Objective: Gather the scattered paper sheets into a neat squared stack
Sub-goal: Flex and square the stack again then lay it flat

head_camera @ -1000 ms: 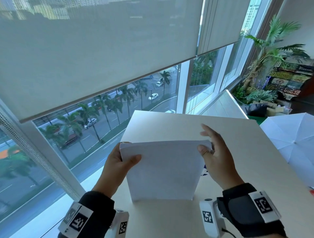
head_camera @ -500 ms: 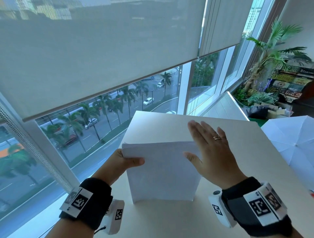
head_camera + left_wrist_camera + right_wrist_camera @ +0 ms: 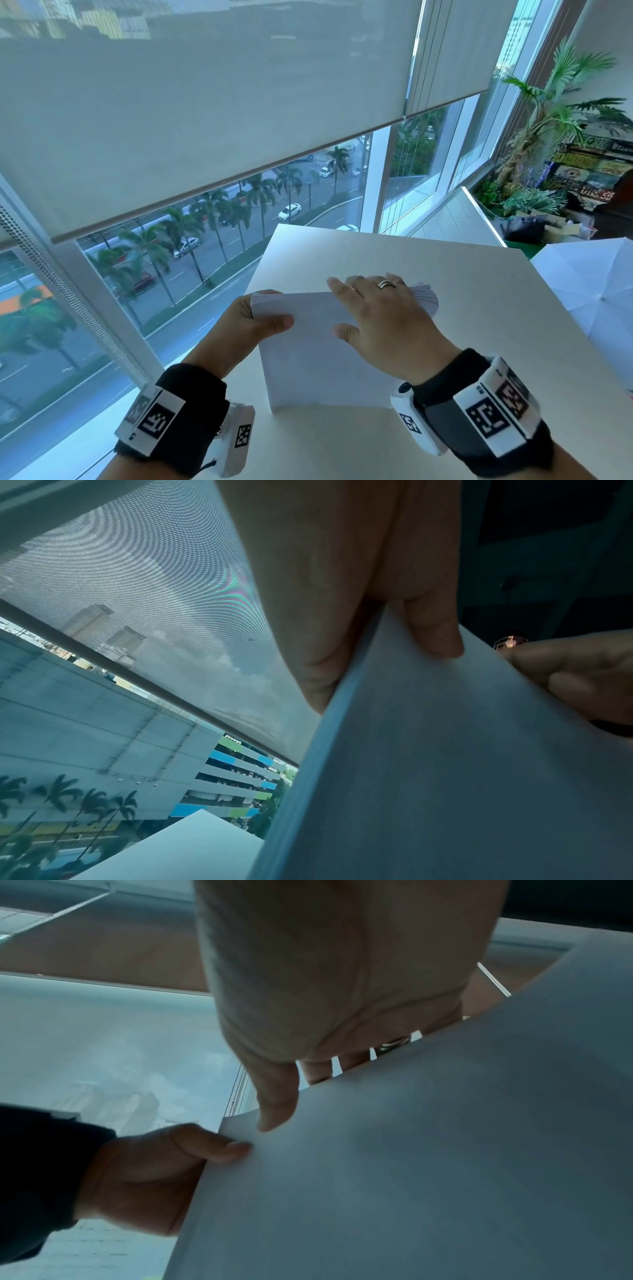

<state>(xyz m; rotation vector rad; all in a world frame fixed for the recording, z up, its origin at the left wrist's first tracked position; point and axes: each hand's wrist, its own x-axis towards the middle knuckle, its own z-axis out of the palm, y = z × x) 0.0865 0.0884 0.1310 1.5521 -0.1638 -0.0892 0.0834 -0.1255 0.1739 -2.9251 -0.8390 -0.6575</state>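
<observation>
Left hand (image 3: 255, 325) pinches upright paper stack (image 3: 318, 359), right hand (image 3: 383, 318) flat atop; fanned right corner may crumple under pressing.

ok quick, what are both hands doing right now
left hand: grips the paper stack at its left edge.
right hand: open, fingers flat on the stack's top edge.

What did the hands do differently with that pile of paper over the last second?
The right hand let go of the stack's right edge, lifted open above it, then came down flat on the top edge, where the right corner sheets now fan out. The left hand stayed gripping the left edge, and the stack stayed upright on the table.
</observation>
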